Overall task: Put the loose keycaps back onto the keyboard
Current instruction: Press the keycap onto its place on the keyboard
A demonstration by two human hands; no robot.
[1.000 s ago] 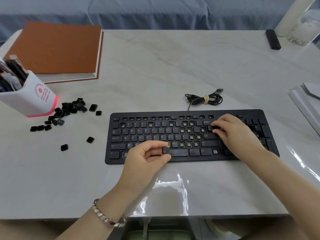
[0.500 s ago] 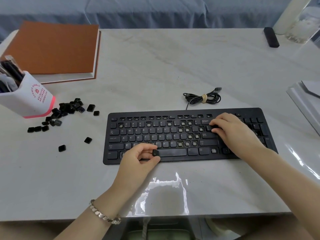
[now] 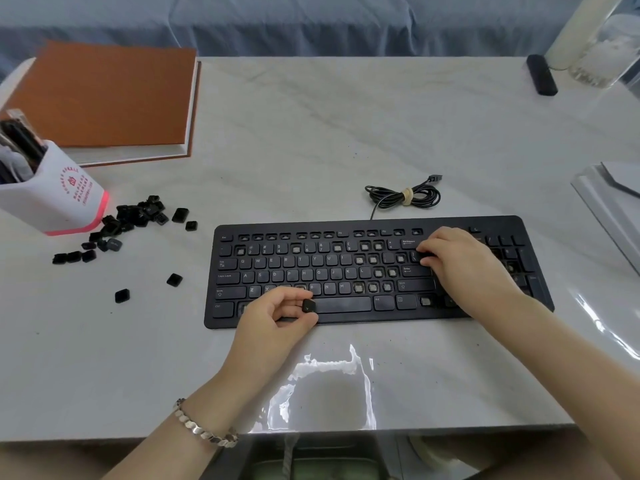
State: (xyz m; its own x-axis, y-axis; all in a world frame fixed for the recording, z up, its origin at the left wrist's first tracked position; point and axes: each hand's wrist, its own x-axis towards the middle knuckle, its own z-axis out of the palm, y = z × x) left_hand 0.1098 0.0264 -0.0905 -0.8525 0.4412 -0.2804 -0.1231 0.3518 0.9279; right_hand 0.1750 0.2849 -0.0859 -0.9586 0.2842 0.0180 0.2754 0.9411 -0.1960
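A black keyboard (image 3: 346, 223) lies in the middle of the white table, with several bare switch sockets among its keys. My left hand (image 3: 277, 323) pinches one black keycap (image 3: 308, 305) between thumb and forefinger, just left of the space bar at the keyboard's front edge. On the keyboard's right side rests my right hand (image 3: 460, 265), its fingers curled down and pressing on keys near Enter and Backspace. Several loose keycaps (image 3: 138, 216) sit in a pile at the left, and two stray keycaps (image 3: 174, 279) (image 3: 122, 295) lie closer to the keyboard.
A white pen holder (image 3: 55, 199) stands at the left edge beside the pile. An orange-covered book (image 3: 104, 95) lies behind it. The coiled keyboard cable (image 3: 403, 196) sits behind the keyboard. A black remote (image 3: 542, 75) and a clear jar (image 3: 604, 53) are far right; a white tray (image 3: 609, 209) is at the right edge.
My left hand has carried the pinched keycap leftward along the keyboard's front row, from above the space bar to its left end. My right hand has stayed on the right-side keys.
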